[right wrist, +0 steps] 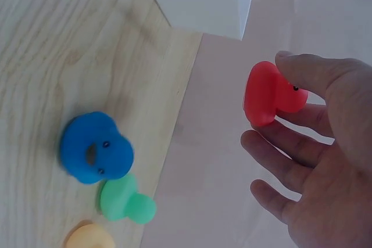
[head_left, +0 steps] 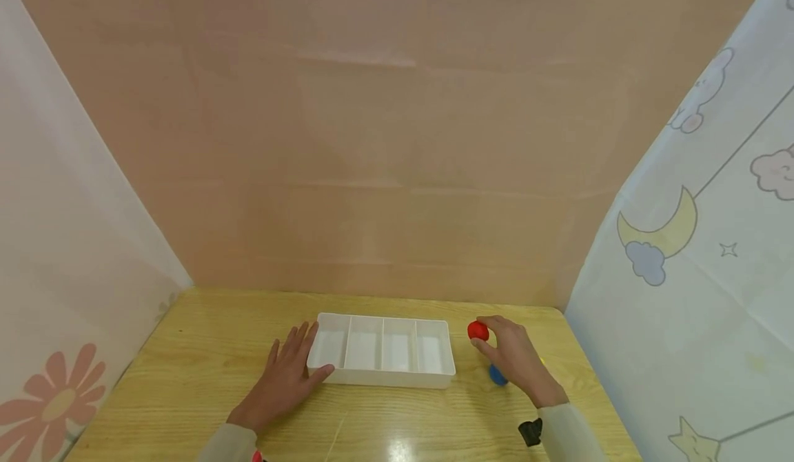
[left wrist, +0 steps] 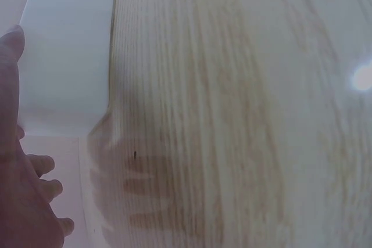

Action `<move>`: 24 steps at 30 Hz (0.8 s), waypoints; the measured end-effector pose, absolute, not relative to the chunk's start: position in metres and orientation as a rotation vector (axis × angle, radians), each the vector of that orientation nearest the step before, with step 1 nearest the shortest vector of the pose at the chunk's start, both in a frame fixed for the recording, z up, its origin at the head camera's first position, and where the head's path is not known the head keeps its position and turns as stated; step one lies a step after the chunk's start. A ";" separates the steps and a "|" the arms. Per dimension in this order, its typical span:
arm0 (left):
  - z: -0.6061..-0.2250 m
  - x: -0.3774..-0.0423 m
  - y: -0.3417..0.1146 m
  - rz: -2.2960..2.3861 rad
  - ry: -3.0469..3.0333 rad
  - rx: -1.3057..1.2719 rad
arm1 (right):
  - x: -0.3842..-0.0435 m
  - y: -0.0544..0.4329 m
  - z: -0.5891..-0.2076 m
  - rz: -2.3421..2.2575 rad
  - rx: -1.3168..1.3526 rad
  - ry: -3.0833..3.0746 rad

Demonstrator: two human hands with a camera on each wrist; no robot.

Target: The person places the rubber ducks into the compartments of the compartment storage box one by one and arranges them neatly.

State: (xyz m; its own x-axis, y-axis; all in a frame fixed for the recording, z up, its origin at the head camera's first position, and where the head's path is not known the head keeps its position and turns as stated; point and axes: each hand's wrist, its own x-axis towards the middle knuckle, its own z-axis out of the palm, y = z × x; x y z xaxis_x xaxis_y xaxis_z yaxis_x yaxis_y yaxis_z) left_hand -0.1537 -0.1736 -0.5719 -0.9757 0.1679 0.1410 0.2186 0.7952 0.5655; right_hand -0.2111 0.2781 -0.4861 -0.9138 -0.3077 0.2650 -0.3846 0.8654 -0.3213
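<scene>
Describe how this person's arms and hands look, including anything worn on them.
The pale cream left sleeve and pale cream right sleeve look like plain cloth reaching toward the wrists. The left hand and right hand wear no gloves. A small, blocky black object sits by the right cuff; a small red bit shows by the left, too cut off to identify.

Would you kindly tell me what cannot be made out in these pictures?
Green toy: not visible in the head view, probably behind the right hand.
Yellow toy: cut off by the right wrist view's bottom edge.
White tray: its compartments are hidden by its outer wall in the left wrist view.
Red item by the left sleeve: cut off by the head view's bottom edge.
</scene>
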 end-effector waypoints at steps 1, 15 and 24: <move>-0.572 -0.154 -0.174 -0.925 -2.899 -0.312 | -0.213 0.276 -0.486 0.548 0.543 -2.826; -0.572 -0.154 -0.173 -0.921 -2.891 -0.320 | -0.221 0.244 -0.482 0.581 0.613 -2.809; -0.571 -0.153 -0.173 -0.923 -2.907 -0.315 | -0.221 0.232 -0.482 0.574 0.606 -2.826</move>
State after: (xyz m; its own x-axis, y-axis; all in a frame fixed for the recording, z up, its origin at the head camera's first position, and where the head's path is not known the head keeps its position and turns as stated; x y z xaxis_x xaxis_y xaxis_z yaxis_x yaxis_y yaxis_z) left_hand -0.1532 -0.1732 -0.5708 -0.9761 0.1716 0.1332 0.2170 0.7981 0.5621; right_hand -0.2214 0.2318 -0.4817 -0.8973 -0.3528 0.2654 -0.4283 0.8412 -0.3300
